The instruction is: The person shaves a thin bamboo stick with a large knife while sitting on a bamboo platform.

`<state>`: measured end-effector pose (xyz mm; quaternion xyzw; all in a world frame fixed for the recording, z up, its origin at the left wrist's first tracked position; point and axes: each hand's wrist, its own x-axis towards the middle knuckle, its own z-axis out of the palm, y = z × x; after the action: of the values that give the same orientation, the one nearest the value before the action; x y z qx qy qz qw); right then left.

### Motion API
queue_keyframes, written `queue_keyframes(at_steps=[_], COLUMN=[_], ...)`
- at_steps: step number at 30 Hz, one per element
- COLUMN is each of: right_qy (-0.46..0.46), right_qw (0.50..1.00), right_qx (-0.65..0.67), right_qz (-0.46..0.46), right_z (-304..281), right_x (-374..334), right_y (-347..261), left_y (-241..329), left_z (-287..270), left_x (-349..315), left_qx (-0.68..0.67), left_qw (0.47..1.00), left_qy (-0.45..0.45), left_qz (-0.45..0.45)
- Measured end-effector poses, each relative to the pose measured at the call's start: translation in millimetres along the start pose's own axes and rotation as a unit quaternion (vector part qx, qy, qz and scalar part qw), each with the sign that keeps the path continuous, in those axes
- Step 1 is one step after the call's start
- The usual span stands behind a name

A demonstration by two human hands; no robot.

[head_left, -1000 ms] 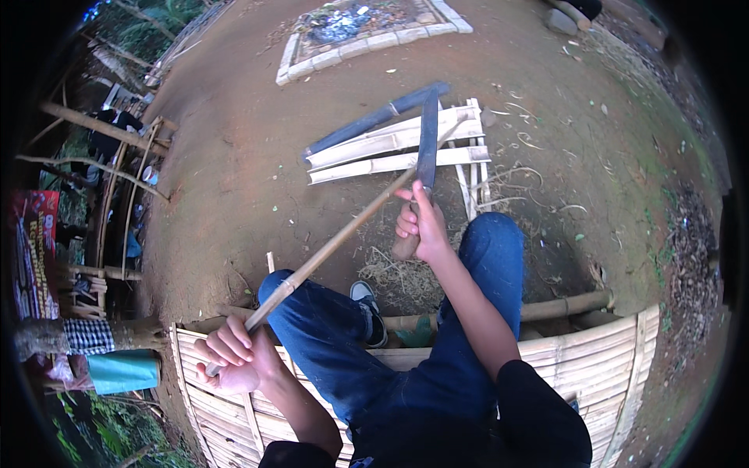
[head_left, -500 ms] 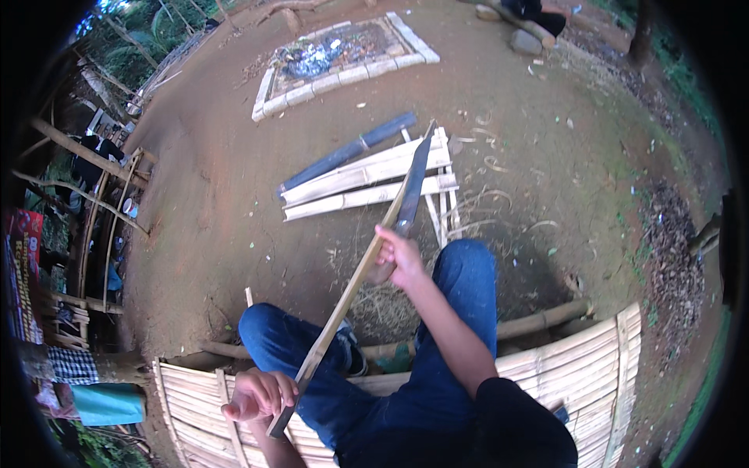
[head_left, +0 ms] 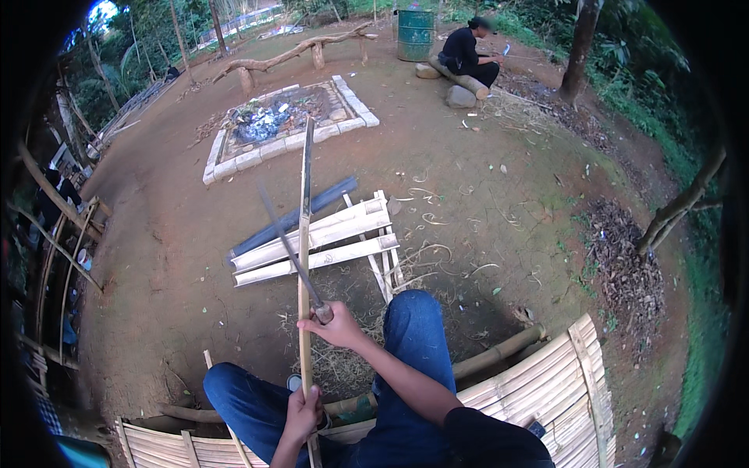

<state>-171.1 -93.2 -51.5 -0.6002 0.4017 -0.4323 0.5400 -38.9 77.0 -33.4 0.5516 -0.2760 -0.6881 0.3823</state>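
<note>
A long, narrow bamboo strip (head_left: 304, 234) stands nearly straight up and down in the picture, over the gap between my knees. My left hand (head_left: 300, 413) is wrapped round its lower part, by my left knee. In my right hand (head_left: 335, 324) is the wooden handle of a machete (head_left: 285, 235), closed in the fingers, which come up against the strip's right side. The dark blade is smeared by motion. It points up and to the left, crossing the strip; whether it touches cannot be told.
Split bamboo pieces (head_left: 328, 256) and a dark bamboo length (head_left: 292, 220) lie on the ground ahead, curled shavings beside them. Under me is a bamboo-slat bench (head_left: 538, 398). Farther off are a brick-edged fire pit (head_left: 250, 161), a green drum (head_left: 415, 35) and a seated person (head_left: 466, 53).
My left hand has closed round the strip's lower part. The strip has swung from right-leaning to nearly upright, and the machete from pointing right to left. The view has tilted up.
</note>
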Motion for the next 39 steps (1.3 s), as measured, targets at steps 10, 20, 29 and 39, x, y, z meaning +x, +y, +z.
queue_keyframes(at_steps=[10,20,29,39], right_qy=[-0.131,0.138,0.006,0.201], right_qw=[0.899,0.952,0.939,0.957], right_qx=[-0.347,-0.242,-0.327,0.206], right_qz=[-0.231,0.124,0.107,0.045], right_z=[26.9,-42.7,4.6,-94.3], right_x=[-40.2,41.2,-3.3,35.6], right_y=[-5.5,54.1,13.5,-84.2], left_y=[17.5,35.1,116.3,230.5], left_z=[-24.2,-26.2,-18.5,-38.4], left_x=[-17.3,-76.8,-45.6,19.5], left_qx=[0.406,0.405,0.326,0.261], left_qw=[0.856,0.859,0.862,0.820], left_qy=[0.244,0.248,0.201,0.163], left_qz=[0.206,0.191,0.332,0.482])
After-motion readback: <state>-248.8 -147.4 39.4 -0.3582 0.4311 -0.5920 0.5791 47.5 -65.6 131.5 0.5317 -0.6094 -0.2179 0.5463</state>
